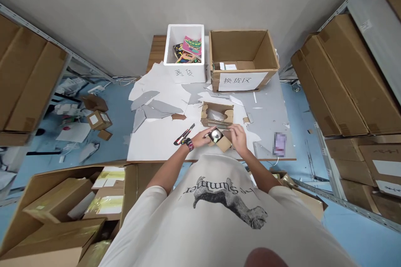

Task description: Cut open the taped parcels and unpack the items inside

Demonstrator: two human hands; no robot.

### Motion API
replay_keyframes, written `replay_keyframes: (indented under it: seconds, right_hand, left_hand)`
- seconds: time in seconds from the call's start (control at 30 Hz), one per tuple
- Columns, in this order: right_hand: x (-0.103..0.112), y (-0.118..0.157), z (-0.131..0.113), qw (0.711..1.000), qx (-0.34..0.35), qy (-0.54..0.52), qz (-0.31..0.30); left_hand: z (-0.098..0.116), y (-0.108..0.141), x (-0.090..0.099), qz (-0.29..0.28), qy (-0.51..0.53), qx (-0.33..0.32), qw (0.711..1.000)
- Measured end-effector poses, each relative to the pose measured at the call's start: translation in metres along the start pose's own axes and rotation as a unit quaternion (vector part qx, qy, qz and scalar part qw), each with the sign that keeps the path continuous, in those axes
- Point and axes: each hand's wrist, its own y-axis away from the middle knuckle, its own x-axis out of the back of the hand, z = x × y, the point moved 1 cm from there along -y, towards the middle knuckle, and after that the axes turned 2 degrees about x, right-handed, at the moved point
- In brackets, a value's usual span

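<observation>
My left hand (201, 138) is closed around the side of a small open cardboard box (224, 143) with a brown flap. A round, shiny silver item (216, 134) shows inside its dark interior. Just to the right, my right hand (238, 137) has its fingers drawn together near the box; anything between them is too small to make out. Behind both hands stands a larger open cardboard box (205, 122) with clear plastic wrapping (216, 115) inside. A red and black utility knife (184, 134) lies beside my left wrist.
At the table's back stand a white foam bin (184, 73) holding colourful booklets (191, 46) and a big labelled carton (213, 80). Torn grey and white paper (156, 110) covers much of the tabletop. A phone-like, blurred item (280, 144) lies at right. Stacked cartons (344, 79) flank the table.
</observation>
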Motion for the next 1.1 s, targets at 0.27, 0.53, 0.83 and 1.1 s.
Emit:
replay_keyframes:
  seconds: [0.27,0.53,0.83,1.1]
  right_hand:
    - [-0.017,0.05,0.027,0.979,-0.138,-0.118,-0.097]
    - [-0.068,0.012,-0.004,0.988,-0.087,-0.077,-0.1]
    - [-0.015,0.003,-0.022,0.981,-0.036,-0.087,-0.17]
    - [0.119,-0.127,-0.078,0.981,0.074,-0.148,-0.103]
  left_hand:
    - [-0.017,-0.004,0.0,0.017,-0.054,0.009,0.998]
    - [0.0,-0.026,-0.014,0.046,-0.161,-0.038,0.985]
    - [0.049,0.004,-0.021,0.053,-0.275,-0.022,0.96]
    - [0.185,-0.076,0.045,0.167,-0.281,-0.224,0.918]
